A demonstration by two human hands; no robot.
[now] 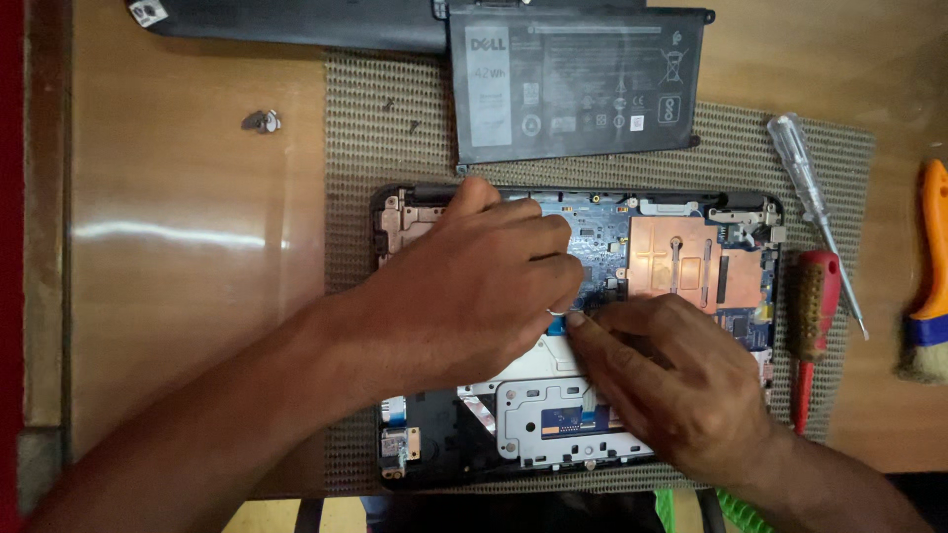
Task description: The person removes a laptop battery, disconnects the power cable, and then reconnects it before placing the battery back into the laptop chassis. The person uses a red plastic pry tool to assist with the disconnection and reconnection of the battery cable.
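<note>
mat: woven brown mat [395,148] on the wooden table [178,247]
laptop: opened laptop base [750,212] lying on it, board bare
battery: black pack [573,79] out, above the base
hands: left hand [464,286] and right hand [671,375] close together mid-board, fingertips pinching something tiny; can't tell what
step: looks like freeing a connector; calls for a gentle lift
tools: screwdriver [810,188], brushes off right

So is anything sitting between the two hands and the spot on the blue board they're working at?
Nothing visible does. The left hand and right hand both rest on the opened laptop, fingertips meeting at the blue circuit board. The battery lies above, apart, on the mat.
</note>
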